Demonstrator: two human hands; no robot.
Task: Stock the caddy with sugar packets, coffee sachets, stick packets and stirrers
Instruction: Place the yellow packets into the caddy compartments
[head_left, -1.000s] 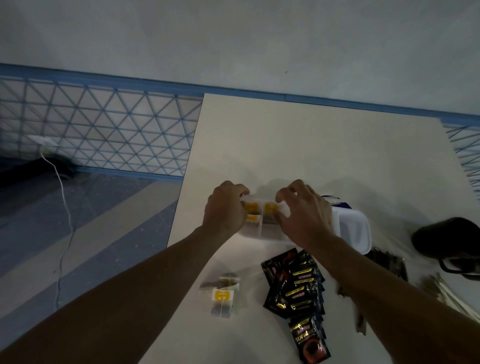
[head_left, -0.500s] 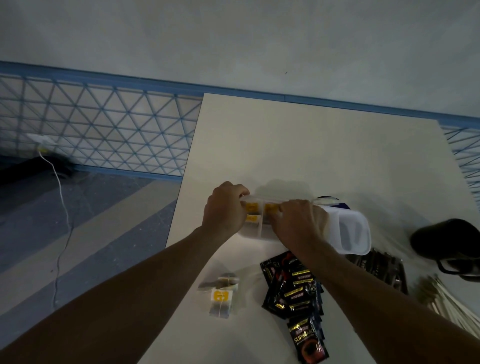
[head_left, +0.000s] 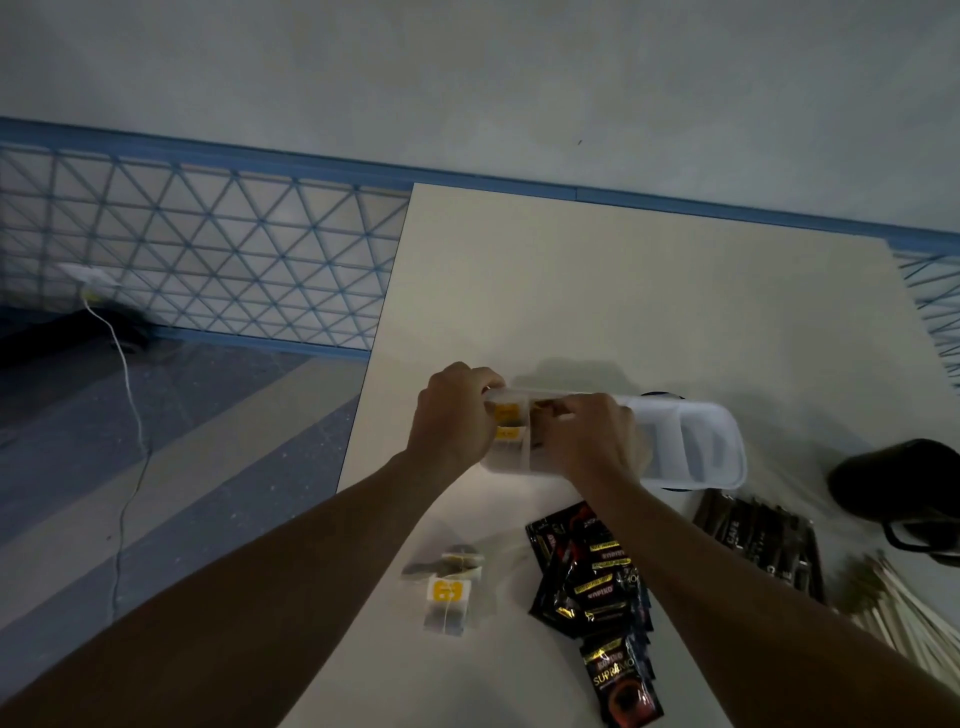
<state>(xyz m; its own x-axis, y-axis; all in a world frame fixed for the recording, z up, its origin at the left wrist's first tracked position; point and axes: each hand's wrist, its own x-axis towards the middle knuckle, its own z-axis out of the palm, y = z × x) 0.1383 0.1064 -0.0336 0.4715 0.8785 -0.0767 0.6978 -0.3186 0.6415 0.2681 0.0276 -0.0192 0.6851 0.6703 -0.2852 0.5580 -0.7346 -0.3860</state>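
A left hand (head_left: 452, 415) grips a white caddy's (head_left: 719, 441) left end on a table (head_left: 623, 286); the right hand (head_left: 592, 441) curls into a compartment.

A bare indoor room: plain wall (head_left: 467, 62), blue lattice panel (head_left: 208, 249), pale table (head_left: 623, 291).

one table (head_left: 623, 286), one white caddy (head_left: 727, 447): two empty compartments show at its right end, and the hands hide part of the rest. two hands: left hand (head_left: 452, 415), right hand (head_left: 592, 441). at least two yellow-labelled packets (head_left: 506, 415) show inside the caddy. at least two loose packets (head_left: 447, 590) are in one small pile. the black coffee sachets (head_left: 592, 571) number at least five, overlapping. the dark stick packets (head_left: 758, 540) number roughly six. the stirrers (head_left: 904, 613) are one bundle, too many to count. one black object (head_left: 904, 493).
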